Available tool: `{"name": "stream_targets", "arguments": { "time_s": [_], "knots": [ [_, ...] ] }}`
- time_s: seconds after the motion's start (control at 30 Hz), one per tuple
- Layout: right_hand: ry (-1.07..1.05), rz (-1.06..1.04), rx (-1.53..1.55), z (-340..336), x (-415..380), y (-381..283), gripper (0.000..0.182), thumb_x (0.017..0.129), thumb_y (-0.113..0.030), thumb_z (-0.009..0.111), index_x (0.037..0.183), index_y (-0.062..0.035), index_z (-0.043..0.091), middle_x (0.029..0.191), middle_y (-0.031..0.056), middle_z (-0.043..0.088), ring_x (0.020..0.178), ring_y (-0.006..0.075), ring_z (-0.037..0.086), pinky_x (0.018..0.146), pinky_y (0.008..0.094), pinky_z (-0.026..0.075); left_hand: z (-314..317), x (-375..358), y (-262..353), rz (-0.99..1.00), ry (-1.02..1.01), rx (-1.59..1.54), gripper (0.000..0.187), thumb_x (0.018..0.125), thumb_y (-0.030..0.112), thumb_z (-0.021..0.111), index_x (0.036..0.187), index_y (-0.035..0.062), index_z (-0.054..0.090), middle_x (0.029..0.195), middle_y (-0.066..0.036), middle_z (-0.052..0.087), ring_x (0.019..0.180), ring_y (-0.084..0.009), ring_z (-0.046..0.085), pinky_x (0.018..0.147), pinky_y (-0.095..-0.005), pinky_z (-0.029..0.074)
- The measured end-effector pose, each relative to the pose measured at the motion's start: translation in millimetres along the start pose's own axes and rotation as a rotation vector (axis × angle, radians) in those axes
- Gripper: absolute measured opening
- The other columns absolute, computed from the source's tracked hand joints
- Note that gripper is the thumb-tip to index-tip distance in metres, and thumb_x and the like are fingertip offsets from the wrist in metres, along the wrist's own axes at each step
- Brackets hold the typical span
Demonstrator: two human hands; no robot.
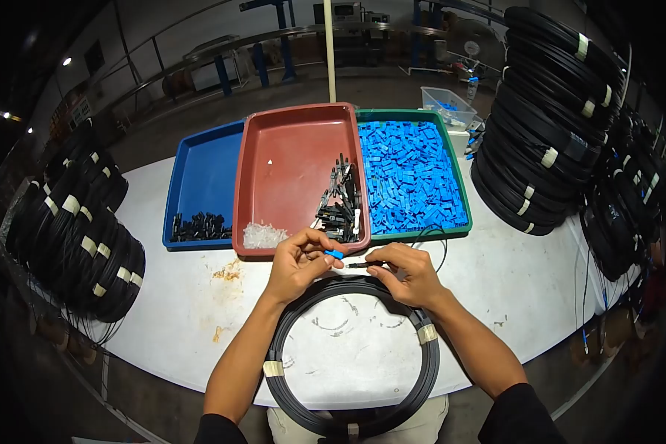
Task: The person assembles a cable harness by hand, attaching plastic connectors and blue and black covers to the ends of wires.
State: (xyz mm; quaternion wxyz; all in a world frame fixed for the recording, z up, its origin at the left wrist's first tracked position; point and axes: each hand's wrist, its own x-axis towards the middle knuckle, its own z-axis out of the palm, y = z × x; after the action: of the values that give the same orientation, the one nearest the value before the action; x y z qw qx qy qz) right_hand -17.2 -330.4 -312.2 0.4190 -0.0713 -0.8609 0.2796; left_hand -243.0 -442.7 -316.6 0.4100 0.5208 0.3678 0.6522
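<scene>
Fingers of your left hand (297, 260) pinch a small blue piece (334, 254); your right hand (405, 272) closes its fingertips on the black cable end (362, 264), just beside it. Both are above the cable coil (351, 348) on the white table (510, 274), near the red tray (296, 159).

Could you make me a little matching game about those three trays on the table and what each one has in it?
Things:
1. blue tray
2. red tray
3. green tray
4. left hand

What each holds:
A. packed full of small blue pieces
B. a small blue piece pinched in the fingers
C. a few black parts along the near edge
D. a heap of clear bits and a pile of black parts

Pairs: 1-C, 2-D, 3-A, 4-B
</scene>
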Motion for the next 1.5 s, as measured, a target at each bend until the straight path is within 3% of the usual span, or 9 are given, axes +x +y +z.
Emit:
{"name": "stream_targets", "arguments": {
  "time_s": [0.3,0.43,0.53,0.6,0.73,1.0,1.5],
  "knots": [
    [0.036,-0.059,-0.013,0,1,0,0.019,0.085,-0.004,0.078,0.103,-0.0016,0.072,0.086,0.0114,0.07,0.064,0.0222,0.062,0.056,0.0342,0.048,14,-4,4,0.036,0.004,0.24,0.011,0.087,-0.009,0.071,0.095,-0.0043,0.064,0.108,-0.021,0.072,0.092,-0.0187,0.074,0.082,-0.0274,0.06],
    [0.026,-0.093,-0.026,2,0,0,0.02,0.085,-0.003,0.077,0.105,-0.0017,0.072,0.086,0.0112,0.07,0.065,0.0226,0.063,0.058,0.0337,0.049,18,-4,3,0.047,0.023,0.357,0.009,0.087,-0.006,0.073,0.094,-0.0056,0.067,0.101,-0.019,0.074,0.087,-0.0176,0.075,0.077,-0.0263,0.061],
    [-0.003,0.039,0.049,0,1,-6,0.023,0.086,-0.004,0.077,0.108,-0.002,0.072,0.088,0.0116,0.071,0.067,0.0234,0.065,0.061,0.0334,0.051,20,-6,4,0.016,0.057,0.308,0.01,0.088,-0.003,0.074,0.097,-0.0066,0.072,0.094,-0.016,0.076,0.083,-0.0169,0.075,0.075,-0.0266,0.061],
    [-0.058,0.002,0.055,-1,0,-4,0.025,0.088,-0.004,0.076,0.112,-0.0021,0.071,0.09,0.0125,0.072,0.07,0.0246,0.067,0.063,0.0338,0.053,19,-5,5,0.101,0.046,0.44,0.013,0.088,0.0,0.075,0.1,-0.006,0.075,0.093,-0.015,0.077,0.083,-0.0168,0.076,0.077,-0.027,0.061],
    [-0.069,-0.022,0.104,3,1,-5,0.026,0.089,-0.004,0.075,0.115,-0.0021,0.07,0.092,0.0134,0.073,0.074,0.0266,0.07,0.067,0.0351,0.056,22,-5,6,0.106,0.084,0.414,0.013,0.088,0.002,0.077,0.099,-0.0032,0.078,0.093,-0.013,0.078,0.083,-0.0167,0.076,0.076,-0.0279,0.061],
    [-0.143,0.037,0.156,2,-1,-9,0.033,0.09,-0.005,0.074,0.122,-0.002,0.067,0.102,0.0173,0.075,0.085,0.0338,0.074,0.074,0.039,0.058,23,-2,4,0.32,0.062,0.537,0.016,0.086,0.002,0.079,0.102,-0.001,0.079,0.097,-0.014,0.079,0.086,-0.0199,0.077,0.078,-0.0292,0.061],
    [-0.21,0.065,0.14,2,-3,-8,0.04,0.089,-0.004,0.073,0.129,-0.0047,0.063,0.103,0.0177,0.075,0.087,0.0353,0.074,0.075,0.0391,0.059,22,-2,0,0.311,0.051,0.514,0.017,0.084,-0.001,0.079,0.101,-0.0017,0.079,0.099,-0.016,0.078,0.089,-0.0207,0.076,0.082,-0.0305,0.061]
  ]
}}
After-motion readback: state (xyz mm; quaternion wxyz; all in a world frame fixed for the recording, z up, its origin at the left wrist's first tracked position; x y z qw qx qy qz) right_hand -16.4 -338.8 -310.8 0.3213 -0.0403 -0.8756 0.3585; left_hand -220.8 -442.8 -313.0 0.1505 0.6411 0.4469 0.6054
